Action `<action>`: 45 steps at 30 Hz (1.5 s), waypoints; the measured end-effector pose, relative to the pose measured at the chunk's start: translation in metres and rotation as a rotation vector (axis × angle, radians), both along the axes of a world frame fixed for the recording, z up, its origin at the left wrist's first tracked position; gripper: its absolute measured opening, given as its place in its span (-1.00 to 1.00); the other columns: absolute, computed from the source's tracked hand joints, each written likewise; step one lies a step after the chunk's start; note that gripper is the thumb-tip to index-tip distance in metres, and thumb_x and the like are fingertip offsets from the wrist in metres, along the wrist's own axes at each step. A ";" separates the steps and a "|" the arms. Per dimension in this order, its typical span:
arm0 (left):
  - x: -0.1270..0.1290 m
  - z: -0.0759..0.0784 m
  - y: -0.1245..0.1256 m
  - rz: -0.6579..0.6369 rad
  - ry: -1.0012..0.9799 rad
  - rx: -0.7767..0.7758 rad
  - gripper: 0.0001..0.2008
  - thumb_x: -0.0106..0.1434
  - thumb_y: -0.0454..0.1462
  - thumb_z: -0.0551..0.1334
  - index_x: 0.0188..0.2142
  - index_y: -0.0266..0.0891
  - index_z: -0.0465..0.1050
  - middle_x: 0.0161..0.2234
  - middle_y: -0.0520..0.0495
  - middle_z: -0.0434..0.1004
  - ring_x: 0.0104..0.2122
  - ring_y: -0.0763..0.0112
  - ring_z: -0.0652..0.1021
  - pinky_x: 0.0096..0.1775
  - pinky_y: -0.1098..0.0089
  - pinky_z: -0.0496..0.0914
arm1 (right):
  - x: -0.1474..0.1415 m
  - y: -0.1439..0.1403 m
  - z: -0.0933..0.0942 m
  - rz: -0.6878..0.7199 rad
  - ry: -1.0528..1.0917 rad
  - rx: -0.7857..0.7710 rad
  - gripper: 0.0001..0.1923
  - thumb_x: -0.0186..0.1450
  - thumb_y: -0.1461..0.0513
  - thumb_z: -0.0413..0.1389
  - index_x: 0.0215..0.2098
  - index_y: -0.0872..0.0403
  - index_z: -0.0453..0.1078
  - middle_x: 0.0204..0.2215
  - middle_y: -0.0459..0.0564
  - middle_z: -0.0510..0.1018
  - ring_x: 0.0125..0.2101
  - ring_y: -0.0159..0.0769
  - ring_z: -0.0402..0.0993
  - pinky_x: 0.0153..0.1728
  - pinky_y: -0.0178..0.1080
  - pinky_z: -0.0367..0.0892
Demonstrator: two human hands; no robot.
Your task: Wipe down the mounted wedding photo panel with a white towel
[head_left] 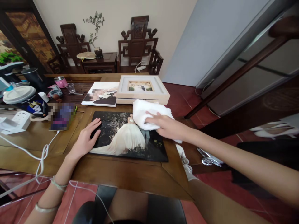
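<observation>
Your left hand (87, 137) lies flat, fingers spread, on the left edge of the dark photo print (130, 138), pinning it to the wooden tabletop (121, 174). Your right hand (163, 124) is closed on a white cloth (146, 113), pressing it against the print's upper right area. The print lies flat near the tabletop's front edge. Just behind it sits a cream picture frame (142, 88), with a second print (100, 93) beside it to the left. A white cable (42, 155) trails across the left side.
</observation>
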State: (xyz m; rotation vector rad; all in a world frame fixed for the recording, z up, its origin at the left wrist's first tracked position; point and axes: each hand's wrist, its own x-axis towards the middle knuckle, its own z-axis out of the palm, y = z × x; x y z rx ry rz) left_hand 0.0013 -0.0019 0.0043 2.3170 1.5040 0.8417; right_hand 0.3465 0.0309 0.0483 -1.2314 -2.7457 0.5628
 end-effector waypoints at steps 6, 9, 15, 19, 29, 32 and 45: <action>0.001 -0.001 0.001 0.005 -0.003 -0.004 -0.51 0.40 -0.06 0.05 0.16 -0.31 0.38 0.22 -0.26 0.34 0.25 0.10 0.30 0.25 0.04 0.18 | -0.018 -0.076 0.019 0.010 -0.107 -0.178 -0.28 -0.05 0.56 -0.13 0.06 0.08 0.34 0.25 0.19 0.28 0.35 -0.05 -0.25 0.28 0.20 -0.08; 0.001 -0.002 0.002 0.001 0.005 0.002 -0.51 0.40 -0.07 0.05 0.16 -0.35 0.37 0.22 -0.29 0.34 0.25 0.12 0.31 0.25 0.06 0.18 | -0.029 -0.102 0.033 0.159 -0.086 -0.270 -0.36 -0.08 0.56 -0.10 -0.12 0.01 0.42 0.21 0.10 0.36 0.35 -0.11 -0.18 0.30 0.13 -0.04; 0.002 -0.001 0.002 0.001 0.010 -0.011 -0.53 0.40 -0.08 0.05 0.15 -0.31 0.37 0.24 -0.25 0.31 0.26 0.15 0.30 0.26 0.05 0.17 | -0.024 -0.067 0.025 0.163 0.013 -0.256 -0.28 -0.08 0.56 -0.12 -0.03 -0.03 0.41 0.16 0.01 0.43 0.33 -0.18 -0.07 0.31 0.09 -0.10; 0.002 0.001 0.001 0.002 0.007 -0.017 -0.52 0.40 -0.07 0.05 0.16 -0.32 0.38 0.23 -0.26 0.32 0.26 0.14 0.30 0.26 0.05 0.17 | -0.007 -0.012 0.008 0.103 0.051 -0.113 -0.29 -0.02 0.55 -0.15 0.03 0.03 0.36 0.11 0.07 0.47 0.34 -0.16 -0.12 0.30 0.16 -0.14; 0.003 0.000 0.002 0.009 0.007 -0.012 -0.51 0.40 -0.07 0.05 0.15 -0.34 0.38 0.23 -0.27 0.33 0.25 0.12 0.31 0.26 0.05 0.18 | -0.003 -0.055 0.007 -0.067 -0.137 -0.149 -0.23 -0.03 0.56 -0.12 0.13 0.08 0.30 0.28 0.21 0.23 0.34 -0.01 -0.33 0.27 0.24 -0.07; 0.003 -0.001 0.002 0.018 0.013 -0.012 -0.51 0.40 -0.06 0.05 0.15 -0.32 0.38 0.23 -0.25 0.32 0.26 0.13 0.30 0.26 0.03 0.17 | -0.011 -0.099 0.022 0.024 -0.105 -0.241 -0.23 -0.07 0.55 -0.10 0.06 -0.02 0.39 0.32 0.05 0.17 0.34 -0.03 -0.29 0.27 0.20 0.00; 0.003 0.000 0.002 0.006 0.010 -0.011 -0.51 0.40 -0.05 0.05 0.16 -0.31 0.37 0.24 -0.24 0.31 0.26 0.14 0.29 0.27 0.05 0.16 | -0.001 -0.013 0.014 0.064 -0.024 -0.122 -0.30 0.01 0.55 -0.13 0.06 0.01 0.36 0.15 0.07 0.43 0.32 -0.08 0.00 0.22 0.07 0.11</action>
